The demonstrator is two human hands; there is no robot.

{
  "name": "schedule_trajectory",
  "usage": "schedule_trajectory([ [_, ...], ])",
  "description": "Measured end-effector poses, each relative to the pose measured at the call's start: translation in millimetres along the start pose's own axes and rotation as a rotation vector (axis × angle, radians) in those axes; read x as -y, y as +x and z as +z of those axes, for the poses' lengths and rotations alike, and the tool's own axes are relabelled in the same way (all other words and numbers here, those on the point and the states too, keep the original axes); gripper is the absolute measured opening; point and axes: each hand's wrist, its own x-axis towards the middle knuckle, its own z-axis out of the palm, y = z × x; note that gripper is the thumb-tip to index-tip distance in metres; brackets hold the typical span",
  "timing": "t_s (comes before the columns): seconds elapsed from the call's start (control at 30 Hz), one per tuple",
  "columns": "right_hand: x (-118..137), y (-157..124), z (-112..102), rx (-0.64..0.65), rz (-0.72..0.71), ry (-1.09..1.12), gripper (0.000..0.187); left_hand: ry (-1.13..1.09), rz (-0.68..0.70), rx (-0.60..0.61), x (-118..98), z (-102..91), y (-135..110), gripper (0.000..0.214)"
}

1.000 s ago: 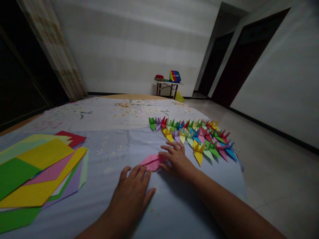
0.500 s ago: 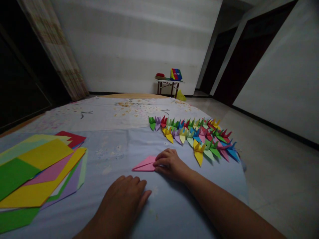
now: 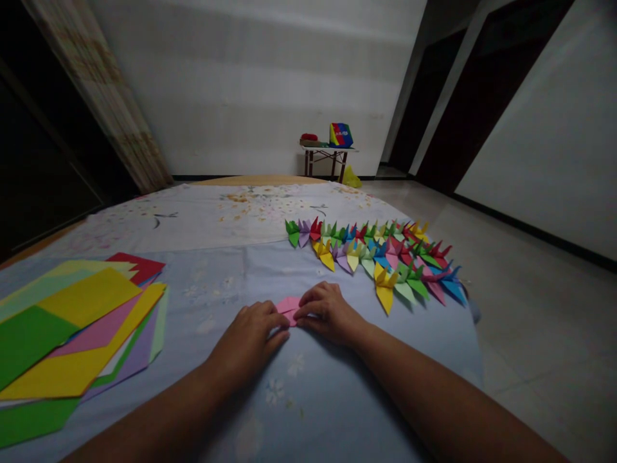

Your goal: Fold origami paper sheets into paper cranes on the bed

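Covering most of the view is a big pale blue sheet (image 3: 337, 399) with small flowers printed on it. Past it lies a white cloth (image 3: 207, 218) with faint marks. The grey floor (image 3: 530, 308) runs along the right side, and a white wall (image 3: 250, 90) stands at the back. A curtain (image 3: 101, 103) hangs on the left.

On the left of the blue sheet sits a loose pile of flat coloured paper sheets (image 3: 72, 334), yellow, green, pink, purple and red, spread over each other. On the right of the sheet is a long bunch of little folded paper birds (image 3: 380, 260) in many colours, packed close together in rows.

Far back by the wall stands a small table (image 3: 328, 157) with a striped colourful box (image 3: 340, 135) on top. A yellow bag (image 3: 351, 177) sits on the floor beside it.

Near the middle, two bare hands meet on the blue sheet. The left hand (image 3: 248, 337) lies low with its fingers bent, pressing on the near edge of a small pink paper (image 3: 288, 305). The right hand (image 3: 325, 312) is curled, with its fingertips pinching the same pink paper from the other side. The pink paper is folded small and peeks out between the two hands, well apart from the paper pile and nearer to the birds.
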Motion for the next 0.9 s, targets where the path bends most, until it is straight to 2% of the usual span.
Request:
schedule_trajectory([
  [0.23, 1.0, 1.2, -0.4, -0.001, 0.031, 0.037, 0.02, -0.177, -0.044, 0.051, 13.1, 0.3, 8.0, 0.018],
  [0.53, 5.1, 4.0, 0.6, -0.005, 0.124, 0.054, 0.018, -0.209, -0.164, -0.172, 6.7, 19.9, 1.4, 0.021],
  [0.9, 7.3, 9.7, 3.3, -0.013, 0.242, 0.051, 0.021, -0.118, -0.239, -0.215, 8.0, 25.3, 5.1, 0.022],
])
